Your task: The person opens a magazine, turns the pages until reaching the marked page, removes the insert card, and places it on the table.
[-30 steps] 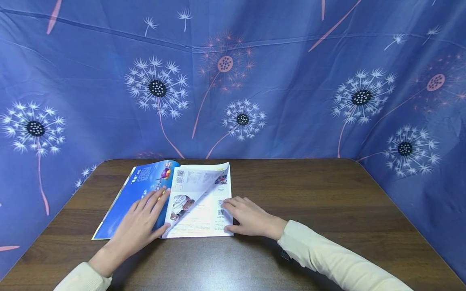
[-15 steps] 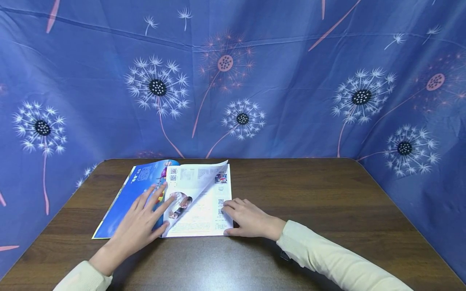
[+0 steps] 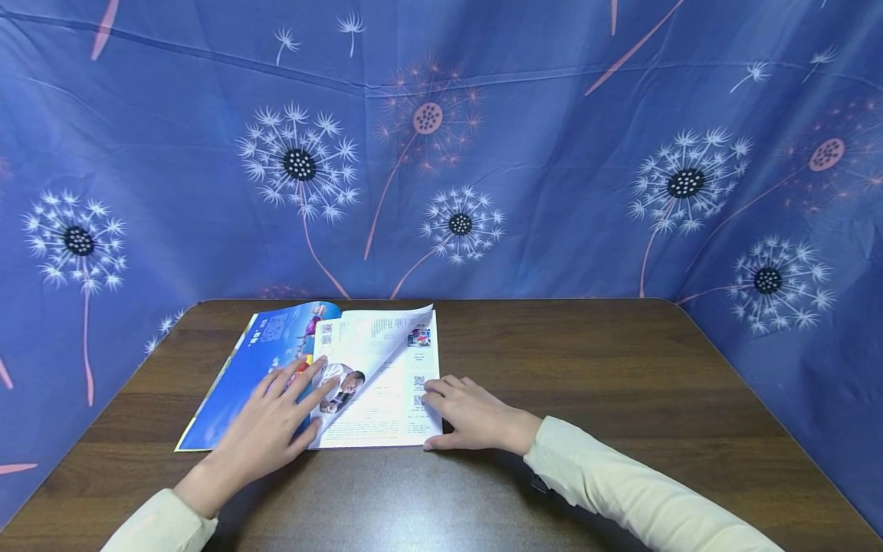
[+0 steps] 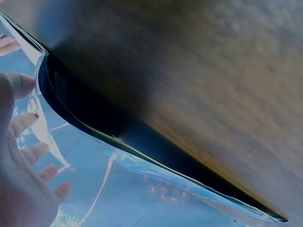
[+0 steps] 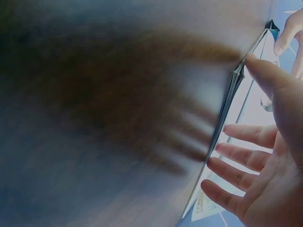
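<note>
A magazine (image 3: pixel 389 425) lies spread on the table, with a blue page (image 3: pixel 231 395) on its left side and a white printed page on its right. One curled leaf (image 3: pixel 372 345) stands partly lifted, folded diagonally over the right page, and shows a photo of a person. My left hand (image 3: pixel 265 425) rests across the blue page near the spine, its spread fingertips touching the leaf's photo area. At the magazine's right edge, my right hand (image 3: pixel 476 418) rests with fingertips on the page and thumb by the lower corner. In the right wrist view its fingers look fairly straight.
The brown wooden table (image 3: pixel 593 368) extends to the right of and in front of the magazine. A blue curtain (image 3: pixel 538 169) with dandelion prints hangs behind the table and along both sides.
The lifted leaf has shifted slightly left over the spine, showing more of its photo. Left fingers have spread and moved a little right onto it. The right hand has hardly moved.
</note>
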